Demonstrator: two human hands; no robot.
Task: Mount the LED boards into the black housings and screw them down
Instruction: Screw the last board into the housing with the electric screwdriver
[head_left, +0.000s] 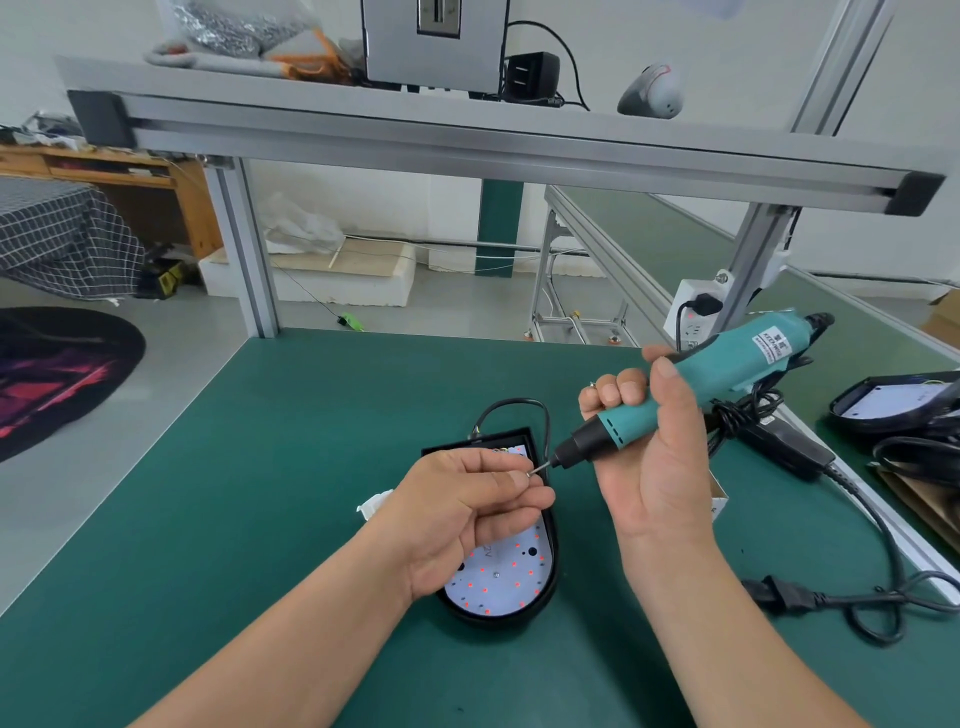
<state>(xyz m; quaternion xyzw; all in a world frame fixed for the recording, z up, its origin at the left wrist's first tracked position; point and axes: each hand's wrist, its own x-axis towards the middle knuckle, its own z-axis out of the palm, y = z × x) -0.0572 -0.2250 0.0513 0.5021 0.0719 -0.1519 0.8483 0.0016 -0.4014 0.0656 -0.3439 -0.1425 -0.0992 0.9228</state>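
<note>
Our left hand (467, 509) pinches one screw (529, 474) against the bit (543, 467). At 6 o'clock below, one board (511, 571) sits in its housing (550, 582). Our right hand (654, 467) grips the one driver (675, 395). We judge we are loading a screw; next it needs a square drop into a board hole. A second housing (883, 410) lies at 3 o'clock.

White walls (52, 62), grey floor (182, 322), aluminium-frame shelf (467, 140), wooden desk (171, 208), checked cloth (62, 234), dark round rug (62, 364)
</note>
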